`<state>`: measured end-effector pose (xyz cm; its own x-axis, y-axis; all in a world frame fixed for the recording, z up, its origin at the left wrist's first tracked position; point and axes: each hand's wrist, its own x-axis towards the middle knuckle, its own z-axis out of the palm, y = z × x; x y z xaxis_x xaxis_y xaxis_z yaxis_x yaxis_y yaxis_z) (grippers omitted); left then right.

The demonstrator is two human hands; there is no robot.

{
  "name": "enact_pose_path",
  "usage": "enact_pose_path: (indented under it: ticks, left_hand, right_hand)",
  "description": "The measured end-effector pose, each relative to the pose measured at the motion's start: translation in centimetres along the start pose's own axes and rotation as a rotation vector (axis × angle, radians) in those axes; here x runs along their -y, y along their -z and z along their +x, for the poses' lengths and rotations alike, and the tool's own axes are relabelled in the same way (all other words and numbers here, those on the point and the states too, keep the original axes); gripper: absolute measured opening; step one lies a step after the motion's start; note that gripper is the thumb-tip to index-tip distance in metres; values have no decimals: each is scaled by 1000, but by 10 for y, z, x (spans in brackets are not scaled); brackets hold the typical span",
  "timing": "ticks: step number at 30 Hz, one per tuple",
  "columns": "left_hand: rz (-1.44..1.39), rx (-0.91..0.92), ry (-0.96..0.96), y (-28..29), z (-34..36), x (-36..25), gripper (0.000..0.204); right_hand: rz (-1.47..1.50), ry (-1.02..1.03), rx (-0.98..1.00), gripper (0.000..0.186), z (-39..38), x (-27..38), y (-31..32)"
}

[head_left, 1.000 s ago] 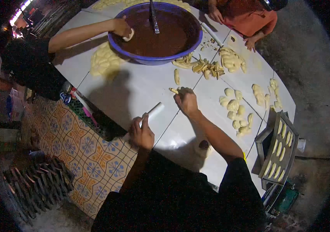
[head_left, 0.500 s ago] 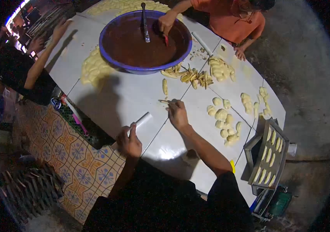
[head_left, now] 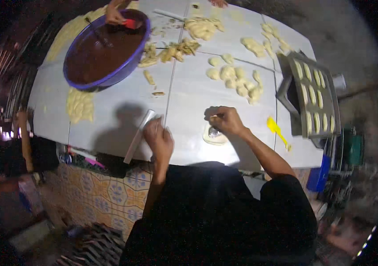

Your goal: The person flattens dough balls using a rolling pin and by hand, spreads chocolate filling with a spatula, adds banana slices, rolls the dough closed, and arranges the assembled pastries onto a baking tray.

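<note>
From where I stand, the left hand is blurred, forearm rising steeply; the right hand curls inward, its forearm slanting up leftward.

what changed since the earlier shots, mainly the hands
The person's right hand has left the thin yellowish-brown strip and drawn back toward the body, over a small white squarish container; its grip is unclear. The left hand, earlier on the near end of the white cylindrical rod, is now beside its far half, grip blurred. The round pale yellow dough pieces and grey metal tray stayed put.
</note>
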<state>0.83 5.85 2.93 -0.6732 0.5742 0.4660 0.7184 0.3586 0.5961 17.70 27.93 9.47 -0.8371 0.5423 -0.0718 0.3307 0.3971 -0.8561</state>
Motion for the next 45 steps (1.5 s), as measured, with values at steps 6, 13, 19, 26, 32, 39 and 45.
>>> enact_pose_path:
  ticks: [6, 13, 19, 26, 32, 39, 45]
  left_hand:
    - [-248, 485, -259, -63, 27, -64, 31]
    - [-102, 476, -326, -90, 27, -71, 13]
    - [-132, 508, -365, -78, 14, -67, 9]
    - [-234, 534, -281, -45, -10, -75, 16]
    - [-209, 519, -472, -46, -24, -65, 18]
    - [-231, 427, -259, -69, -1, -85, 10]
    - [-133, 458, -469, -58, 1, -88, 34]
  right_hand:
    - [-228, 297, -199, 15, -20, -50, -22]
    - [-290, 229, -207, 27, -33, -60, -25]
    - [-220, 334, -164, 26, -47, -62, -29]
    - [-195, 234, -198, 29, -90, -62, -40]
    - [-286, 282, -259, 22, -109, -70, -62]
    - [-32, 20, -406, 24, -76, -51, -45]
    - [-319, 205, -369, 31, -87, -54, -45]
